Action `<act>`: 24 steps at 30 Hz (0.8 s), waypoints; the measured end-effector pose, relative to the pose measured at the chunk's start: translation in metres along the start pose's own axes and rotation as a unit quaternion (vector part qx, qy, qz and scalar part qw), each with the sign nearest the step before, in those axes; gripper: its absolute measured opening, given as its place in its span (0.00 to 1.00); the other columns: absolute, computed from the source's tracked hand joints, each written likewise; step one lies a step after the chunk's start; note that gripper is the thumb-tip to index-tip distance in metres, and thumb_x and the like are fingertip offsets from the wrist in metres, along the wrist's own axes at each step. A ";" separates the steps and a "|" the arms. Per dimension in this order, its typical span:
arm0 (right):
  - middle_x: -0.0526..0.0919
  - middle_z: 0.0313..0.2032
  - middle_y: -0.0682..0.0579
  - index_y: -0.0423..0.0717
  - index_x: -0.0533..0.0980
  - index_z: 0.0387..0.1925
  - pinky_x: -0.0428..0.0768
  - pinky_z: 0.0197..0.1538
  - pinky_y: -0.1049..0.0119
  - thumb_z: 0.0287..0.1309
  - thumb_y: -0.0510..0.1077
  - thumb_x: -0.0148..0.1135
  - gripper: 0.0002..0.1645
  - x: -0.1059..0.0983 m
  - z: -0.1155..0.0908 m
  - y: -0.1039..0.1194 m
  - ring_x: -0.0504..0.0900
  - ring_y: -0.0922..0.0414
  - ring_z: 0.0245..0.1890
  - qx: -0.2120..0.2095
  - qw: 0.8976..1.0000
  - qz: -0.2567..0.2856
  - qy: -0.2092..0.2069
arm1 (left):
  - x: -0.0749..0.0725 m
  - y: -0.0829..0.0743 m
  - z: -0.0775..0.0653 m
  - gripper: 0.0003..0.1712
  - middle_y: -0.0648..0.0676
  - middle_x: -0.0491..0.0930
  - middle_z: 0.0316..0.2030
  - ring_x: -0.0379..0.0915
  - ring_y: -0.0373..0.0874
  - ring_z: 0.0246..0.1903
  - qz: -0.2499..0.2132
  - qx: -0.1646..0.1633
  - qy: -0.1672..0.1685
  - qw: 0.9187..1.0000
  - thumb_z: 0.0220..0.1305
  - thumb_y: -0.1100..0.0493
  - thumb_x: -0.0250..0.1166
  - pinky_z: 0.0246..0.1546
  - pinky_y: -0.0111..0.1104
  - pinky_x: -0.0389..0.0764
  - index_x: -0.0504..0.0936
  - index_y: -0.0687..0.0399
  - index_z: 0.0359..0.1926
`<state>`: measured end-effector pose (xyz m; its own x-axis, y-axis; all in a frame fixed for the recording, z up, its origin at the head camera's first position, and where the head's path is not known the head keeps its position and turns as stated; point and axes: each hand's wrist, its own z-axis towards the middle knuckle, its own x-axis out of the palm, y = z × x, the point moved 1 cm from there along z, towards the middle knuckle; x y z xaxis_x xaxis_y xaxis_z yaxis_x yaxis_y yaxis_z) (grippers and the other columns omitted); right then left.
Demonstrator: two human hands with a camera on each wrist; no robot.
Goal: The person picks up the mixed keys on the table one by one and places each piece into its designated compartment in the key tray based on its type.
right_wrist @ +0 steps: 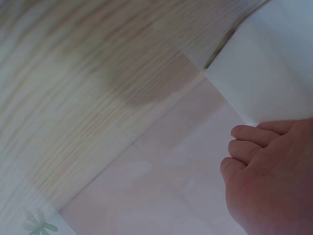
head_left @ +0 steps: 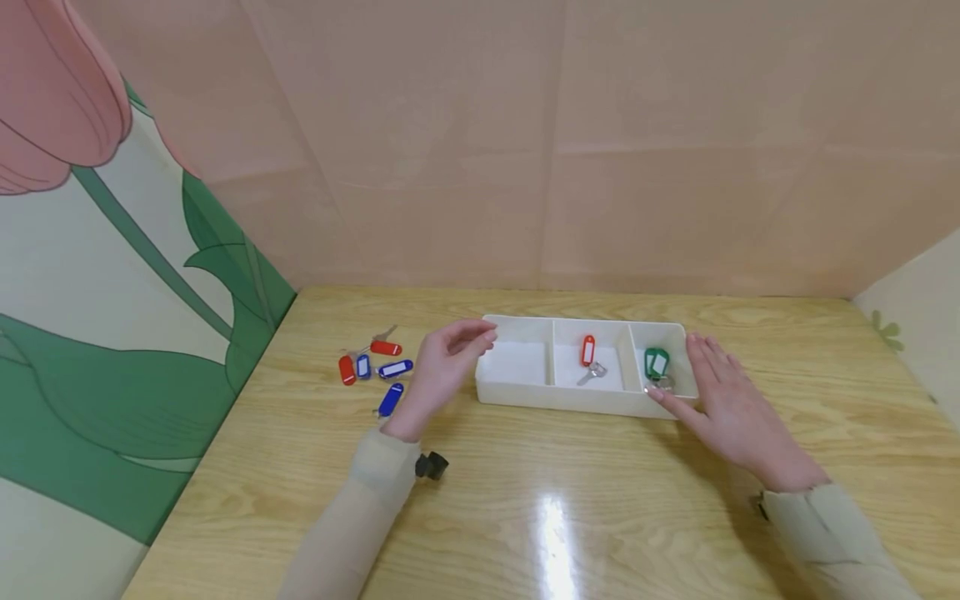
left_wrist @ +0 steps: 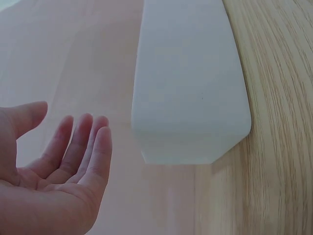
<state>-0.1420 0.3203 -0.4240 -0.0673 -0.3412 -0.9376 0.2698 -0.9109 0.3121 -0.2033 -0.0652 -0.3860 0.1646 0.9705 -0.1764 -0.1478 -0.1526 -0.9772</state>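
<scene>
A white three-compartment box (head_left: 570,398) rests on the wooden table. My left hand (head_left: 444,367) is raised beside its left end, fingers loosely bent and nothing in them; in the left wrist view, a gap separates this hand (left_wrist: 63,171) from the box (left_wrist: 190,73). My right hand (head_left: 731,408) lies against the right end, fingers extended along the outer wall and thumb at the front rim. A red key tag (head_left: 588,350) with a key (head_left: 592,372) lies in the middle compartment. Green key tags (head_left: 657,363) with a metal ring lie in the right one.
Left of the box, several loose key tags lie on the table, among them a red tag (head_left: 386,347) and a blue tag (head_left: 391,400). A pinkish covered wall (head_left: 555,217) rises behind the table, and a flower-painted panel (head_left: 150,375) stands along the left.
</scene>
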 end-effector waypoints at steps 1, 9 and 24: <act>0.41 0.78 0.32 0.35 0.36 0.79 0.31 0.76 0.50 0.70 0.65 0.58 0.61 0.000 0.000 0.000 0.35 0.39 0.78 0.000 1.000 0.000 -0.001 | -0.001 0.000 0.000 0.16 0.50 0.85 0.46 0.82 0.48 0.48 0.002 -0.001 -0.002 1.000 0.73 0.52 0.66 0.53 0.37 0.81 0.84 0.55 0.55; 0.42 0.78 0.31 0.35 0.36 0.79 0.32 0.76 0.49 0.70 0.65 0.59 0.61 0.001 0.000 -0.001 0.36 0.39 0.78 -0.001 1.000 0.001 -0.004 | -0.013 0.004 -0.002 0.18 0.49 0.85 0.48 0.81 0.43 0.48 0.007 -0.001 -0.016 1.000 0.72 0.50 0.66 0.54 0.39 0.80 0.84 0.55 0.55; 0.41 0.78 0.32 0.36 0.35 0.79 0.33 0.76 0.48 0.70 0.65 0.57 0.60 0.001 0.000 -0.002 0.36 0.39 0.78 -0.004 1.000 -0.003 -0.005 | -0.033 0.011 -0.006 0.20 0.57 0.85 0.48 0.81 0.52 0.50 0.004 -0.002 -0.036 0.999 0.72 0.50 0.66 0.57 0.49 0.78 0.83 0.57 0.57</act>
<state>-0.1424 0.3222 -0.4256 -0.0776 -0.3381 -0.9379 0.2780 -0.9108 0.3053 -0.2048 -0.1003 -0.3916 0.0923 0.9803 -0.1746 -0.1451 -0.1602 -0.9764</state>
